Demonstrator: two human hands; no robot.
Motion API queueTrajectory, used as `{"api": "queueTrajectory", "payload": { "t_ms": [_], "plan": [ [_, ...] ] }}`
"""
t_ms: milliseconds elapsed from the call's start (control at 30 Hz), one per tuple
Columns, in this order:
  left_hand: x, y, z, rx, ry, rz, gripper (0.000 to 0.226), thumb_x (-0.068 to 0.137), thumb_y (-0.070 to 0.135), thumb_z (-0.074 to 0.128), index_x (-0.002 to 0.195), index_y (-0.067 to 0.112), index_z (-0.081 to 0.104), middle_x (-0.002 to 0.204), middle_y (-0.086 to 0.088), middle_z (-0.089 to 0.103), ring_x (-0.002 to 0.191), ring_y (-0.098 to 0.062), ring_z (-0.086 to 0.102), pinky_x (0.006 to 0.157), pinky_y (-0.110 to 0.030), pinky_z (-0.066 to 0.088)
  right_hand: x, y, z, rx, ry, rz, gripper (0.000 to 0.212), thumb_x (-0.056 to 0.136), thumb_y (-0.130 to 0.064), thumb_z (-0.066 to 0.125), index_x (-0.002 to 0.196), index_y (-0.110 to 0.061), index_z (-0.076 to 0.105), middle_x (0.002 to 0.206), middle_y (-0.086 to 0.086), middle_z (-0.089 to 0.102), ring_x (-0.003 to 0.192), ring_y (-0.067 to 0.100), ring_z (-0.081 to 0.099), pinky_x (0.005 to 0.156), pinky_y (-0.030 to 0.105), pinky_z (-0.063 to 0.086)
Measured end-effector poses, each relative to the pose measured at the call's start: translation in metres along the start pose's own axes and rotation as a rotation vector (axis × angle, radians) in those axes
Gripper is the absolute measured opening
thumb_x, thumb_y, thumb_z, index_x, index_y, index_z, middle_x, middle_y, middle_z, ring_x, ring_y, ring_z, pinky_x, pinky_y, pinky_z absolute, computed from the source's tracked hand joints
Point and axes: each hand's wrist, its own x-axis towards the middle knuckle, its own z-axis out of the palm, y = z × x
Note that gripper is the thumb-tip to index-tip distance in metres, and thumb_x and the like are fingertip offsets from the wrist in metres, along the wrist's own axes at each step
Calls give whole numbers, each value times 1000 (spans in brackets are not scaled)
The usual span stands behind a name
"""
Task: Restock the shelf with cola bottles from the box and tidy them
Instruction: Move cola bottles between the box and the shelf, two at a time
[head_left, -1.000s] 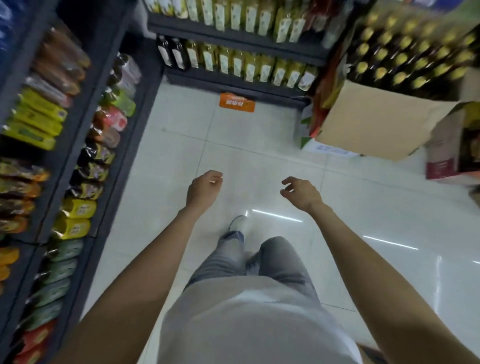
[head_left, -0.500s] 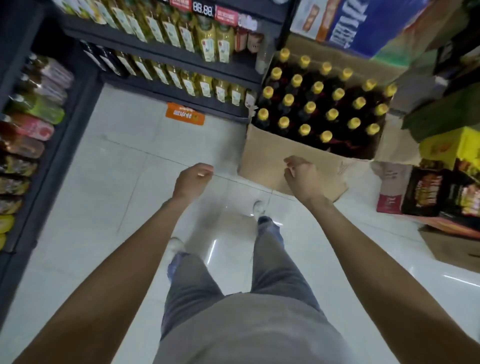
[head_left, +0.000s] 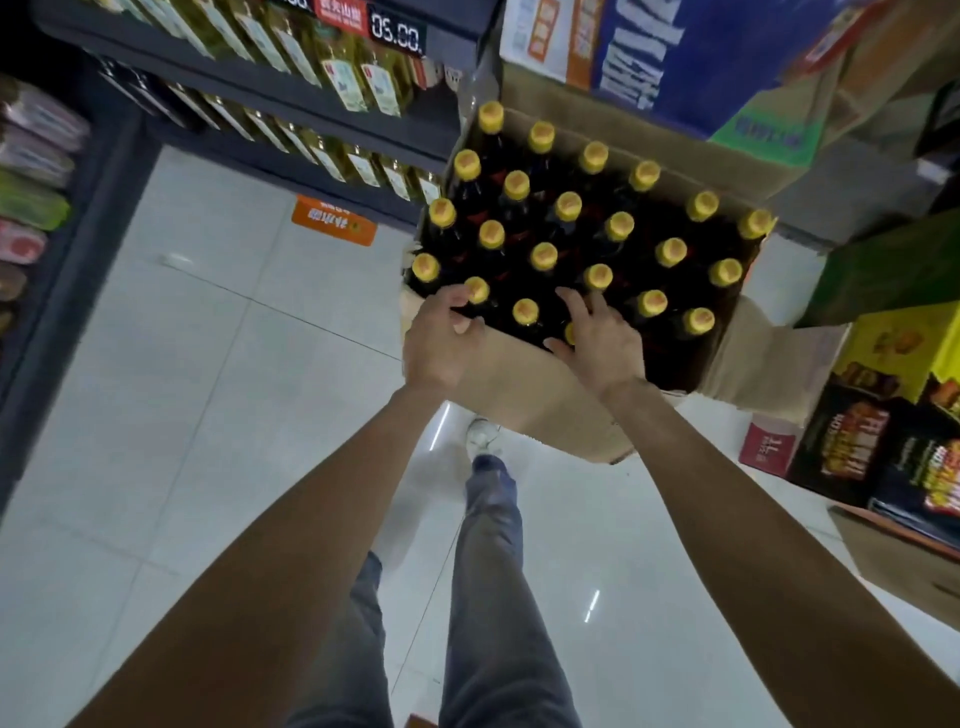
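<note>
An open cardboard box (head_left: 524, 384) stands on the floor, packed with several dark cola bottles (head_left: 543, 256) with yellow caps. My left hand (head_left: 441, 340) is at the box's near left corner, its fingers and thumb curled round the neck of a bottle (head_left: 476, 290). My right hand (head_left: 602, 343) lies over the near row, fingers spread and fairly straight. One yellow cap (head_left: 570, 332) peeks out between its thumb and forefinger. The bottles' bodies are hidden inside the box.
Dark shelves (head_left: 332, 111) of yellow-labelled bottles run along the back left, and a drinks shelf (head_left: 31, 197) stands at far left. Stacked cartons (head_left: 644, 52) sit behind the box, more boxes (head_left: 893, 415) to its right. An orange sign (head_left: 332, 221) lies on the tiled floor.
I have stepped up to the box. Both hands moved forward from the air in front of it onto the near row of bottles, the left one closing round a neck.
</note>
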Motion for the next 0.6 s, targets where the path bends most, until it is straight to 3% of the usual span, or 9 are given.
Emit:
{"api": "queueTrajectory", "payload": {
  "t_ms": [67,200,300,433,600],
  "plan": [
    [10,-3,4,67,52,32,43,87,19,65,128,18,52,126,1,57,101,-11,59,80,-18,39,5,9,9,162,-24,14,56,85,-31,67,134,-17,43,126,10,46,108,31,55,77,39,48],
    [27,-13,14,92,41,21,54,84,21,70,132,12,50,132,-4,55,108,-16,60,85,-22,41,-6,27,36,509,127,154,50,76,-27,76,121,-16,59,122,7,52,107,29,53,81,42,51],
    [34,-18,24,121,35,38,54,81,30,73,130,15,54,125,-2,61,108,-18,60,87,-28,44,-11,31,49,582,157,184,52,80,-38,72,128,-26,58,128,3,53,113,27,47,86,38,47],
    [38,-11,37,116,116,8,53,81,37,72,129,20,56,120,1,65,104,-15,61,78,-20,39,-15,29,47,626,270,114,44,83,-35,69,124,-20,61,127,-3,59,116,22,50,94,38,46],
    [46,-5,51,64,157,-100,54,76,37,76,127,26,59,125,0,63,117,-21,54,90,-34,46,-26,19,-5,704,444,-27,42,85,-40,61,117,-13,62,123,-6,59,118,13,49,100,23,34]
  ]
}}
